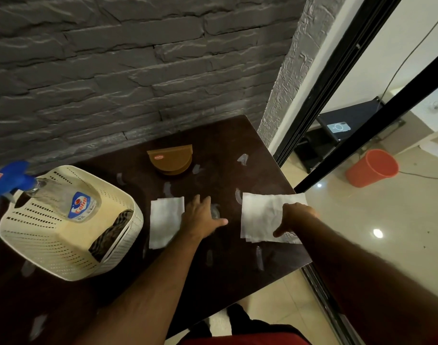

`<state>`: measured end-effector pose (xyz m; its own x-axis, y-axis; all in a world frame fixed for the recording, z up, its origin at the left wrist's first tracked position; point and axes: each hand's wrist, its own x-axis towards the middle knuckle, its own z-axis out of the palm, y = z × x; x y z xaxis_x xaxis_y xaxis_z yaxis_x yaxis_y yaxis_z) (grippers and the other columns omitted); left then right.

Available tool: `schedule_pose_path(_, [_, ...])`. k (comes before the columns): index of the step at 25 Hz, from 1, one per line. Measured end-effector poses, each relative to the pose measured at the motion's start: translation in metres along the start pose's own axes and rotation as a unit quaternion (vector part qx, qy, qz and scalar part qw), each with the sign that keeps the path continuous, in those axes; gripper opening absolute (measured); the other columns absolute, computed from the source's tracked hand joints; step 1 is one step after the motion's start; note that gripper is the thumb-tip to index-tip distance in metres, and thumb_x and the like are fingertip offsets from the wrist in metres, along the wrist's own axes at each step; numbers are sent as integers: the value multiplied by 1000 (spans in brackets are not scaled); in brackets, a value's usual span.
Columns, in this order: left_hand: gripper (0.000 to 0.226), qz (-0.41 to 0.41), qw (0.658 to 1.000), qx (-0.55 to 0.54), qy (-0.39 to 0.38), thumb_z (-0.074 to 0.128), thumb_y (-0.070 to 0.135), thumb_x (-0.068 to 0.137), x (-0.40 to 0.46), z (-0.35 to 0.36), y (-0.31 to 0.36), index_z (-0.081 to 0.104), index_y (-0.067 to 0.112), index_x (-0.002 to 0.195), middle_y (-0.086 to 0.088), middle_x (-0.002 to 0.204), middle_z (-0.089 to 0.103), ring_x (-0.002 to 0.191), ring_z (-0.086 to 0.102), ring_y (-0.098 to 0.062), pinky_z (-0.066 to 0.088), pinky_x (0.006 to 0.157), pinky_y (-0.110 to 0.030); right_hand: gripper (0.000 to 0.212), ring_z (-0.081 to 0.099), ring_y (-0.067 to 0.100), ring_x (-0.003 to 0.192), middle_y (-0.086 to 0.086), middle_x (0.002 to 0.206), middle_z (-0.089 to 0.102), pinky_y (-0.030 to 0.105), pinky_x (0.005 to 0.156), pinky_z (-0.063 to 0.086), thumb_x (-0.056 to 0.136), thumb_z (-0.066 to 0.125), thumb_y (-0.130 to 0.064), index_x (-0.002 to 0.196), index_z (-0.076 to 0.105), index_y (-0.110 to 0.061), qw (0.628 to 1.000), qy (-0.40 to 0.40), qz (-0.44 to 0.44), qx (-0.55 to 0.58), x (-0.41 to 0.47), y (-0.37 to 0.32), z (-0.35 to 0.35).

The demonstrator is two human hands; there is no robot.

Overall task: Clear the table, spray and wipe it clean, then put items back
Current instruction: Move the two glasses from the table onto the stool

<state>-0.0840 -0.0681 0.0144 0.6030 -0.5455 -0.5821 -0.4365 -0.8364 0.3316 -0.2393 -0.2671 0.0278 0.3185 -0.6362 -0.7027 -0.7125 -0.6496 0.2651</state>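
Left hand [203,217] flat, fingers spread, pressing left tissue [164,221] on wet tabletop [225,150]. Right hand [293,220] presses right tissue [260,217] near right edge; grip unclear. Risk: tissue slides off edge; soaked paper tears. Spray bottle [63,199] in basket [63,250], left.

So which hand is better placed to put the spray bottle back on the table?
Left. The left hand lies nearer the spray bottle in the basket; the right hand presses a tissue.
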Motion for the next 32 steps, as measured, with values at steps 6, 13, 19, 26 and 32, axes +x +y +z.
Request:
schedule_pose_path(6, [121,12,1000,8,6,78,59,65,-5,3,-7,1,26,152,-9,160,-5,146,6,-33,27,111,-50,60,63,22,96,3,106,68,28,68,47,63,74,-60,103,67,-17,989,47,-27,135,-2,-5,-26])
schedule_pose_path(13, [125,-1,1000,-21,10,81,53,64,-7,6,-12,-2,25,152,-8,160,-4,145,11,-32,30,112,-48,53,69,24,92,10,119,68,37,77,55,80,71,-37,125,57,-15,628,-141,-138,753,1,-26,-16])
schedule_pose_path(19, [126,-16,999,-37,19,83,47,65,-9,10,-16,-5,24,152,-8,160,-2,144,15,-32,30,110,-46,67,63,18,89,4,104,60,24,67,52,73,76,5,127,39,-11,665,-35,-148,731,-12,-57,25])
schedule_pose_path(26, [124,2,999,-31,41,82,44,68,-9,16,-18,-7,21,152,-6,161,-1,145,17,-29,31,110,-43,70,50,10,104,-8,118,50,25,91,42,76,80,-34,131,38,-23,787,171,-172,567,-16,-60,55])
schedule_pose_path(32, [126,-12,991,-110,80,85,40,65,-13,29,-23,-5,23,151,-6,160,10,143,24,-27,35,111,-43,71,50,12,103,-9,115,50,26,85,39,69,85,-27,123,39,-28,798,165,-187,548,-15,-42,57])
